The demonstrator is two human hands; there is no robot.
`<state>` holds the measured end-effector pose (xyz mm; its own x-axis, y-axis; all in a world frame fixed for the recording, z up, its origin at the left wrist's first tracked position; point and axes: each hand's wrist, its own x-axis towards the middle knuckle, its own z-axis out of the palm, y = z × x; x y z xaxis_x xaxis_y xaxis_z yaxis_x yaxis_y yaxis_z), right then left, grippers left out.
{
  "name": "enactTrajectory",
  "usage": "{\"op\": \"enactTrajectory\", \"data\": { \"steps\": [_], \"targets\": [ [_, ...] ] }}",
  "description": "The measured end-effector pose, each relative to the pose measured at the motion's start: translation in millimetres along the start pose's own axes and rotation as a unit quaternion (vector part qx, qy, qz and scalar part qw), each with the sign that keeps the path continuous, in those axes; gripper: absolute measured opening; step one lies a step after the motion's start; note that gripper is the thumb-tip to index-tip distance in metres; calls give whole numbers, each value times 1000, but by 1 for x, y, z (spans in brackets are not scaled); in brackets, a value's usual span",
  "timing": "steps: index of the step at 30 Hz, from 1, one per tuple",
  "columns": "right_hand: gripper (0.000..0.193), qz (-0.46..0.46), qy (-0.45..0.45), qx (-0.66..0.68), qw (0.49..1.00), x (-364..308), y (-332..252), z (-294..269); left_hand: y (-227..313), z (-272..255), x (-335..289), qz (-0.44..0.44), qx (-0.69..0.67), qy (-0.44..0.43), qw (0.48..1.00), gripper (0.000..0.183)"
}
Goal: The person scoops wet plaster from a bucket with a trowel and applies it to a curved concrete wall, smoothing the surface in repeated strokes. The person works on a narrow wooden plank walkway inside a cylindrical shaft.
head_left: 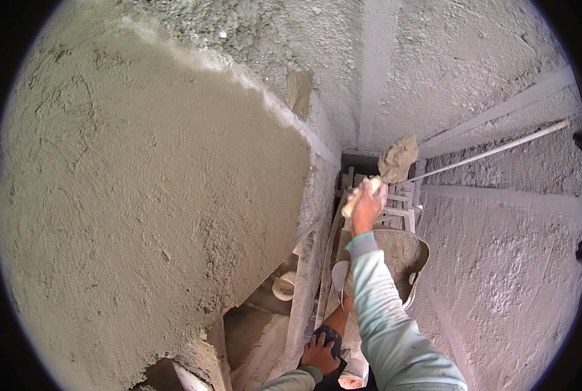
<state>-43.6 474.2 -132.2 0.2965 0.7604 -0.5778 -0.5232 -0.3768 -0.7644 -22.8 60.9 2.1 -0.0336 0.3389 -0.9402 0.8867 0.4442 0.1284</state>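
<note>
My right hand (pixel 368 207) is closed around the pale handle of a trowel, held up beyond the bucket. A heaped lump of grey mortar (pixel 398 158) covers the trowel's blade and hides it. Below my right forearm stands a bucket (pixel 424 253) with more mortar (pixel 400 253) inside; my sleeve hides part of it. My left hand (pixel 321 352) lies over my bent knee, fingers spread, holding nothing. To the left spreads a broad wall face of fresh, rough mortar (pixel 173 169).
A thin pole (pixel 499 151) slants across the right side. Wooden bars (pixel 398 212) stand behind the bucket. Down at lower left, a round white container (pixel 284 285) sits beyond the wall's edge. Another bucket (pixel 351 380) is by my leg. The right wall (pixel 499 287) is rough grey.
</note>
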Motion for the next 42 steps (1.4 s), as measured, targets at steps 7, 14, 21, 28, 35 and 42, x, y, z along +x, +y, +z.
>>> {"op": "enactTrajectory", "data": {
  "steps": [7,14,21,28,35,42],
  "targets": [
    [65,-201,-157,-339,906,6,-15,218,-16,8,0,-18,-47,47,998,66],
    [32,-139,-285,-199,927,-80,-39,83,-4,3,-1,13,-50,63,997,63],
    [40,53,-118,-685,717,-125,37,-264,2,14,-4,16,-74,79,994,62],
    [28,58,-167,-850,496,-58,111,-371,13,33,-9,27,-41,56,997,62],
    [44,114,-243,-788,555,-44,167,-342,15,43,-12,34,-21,59,997,62],
    [63,221,-121,-575,778,-97,100,-409,21,38,-11,35,27,70,997,61]
  ]
}}
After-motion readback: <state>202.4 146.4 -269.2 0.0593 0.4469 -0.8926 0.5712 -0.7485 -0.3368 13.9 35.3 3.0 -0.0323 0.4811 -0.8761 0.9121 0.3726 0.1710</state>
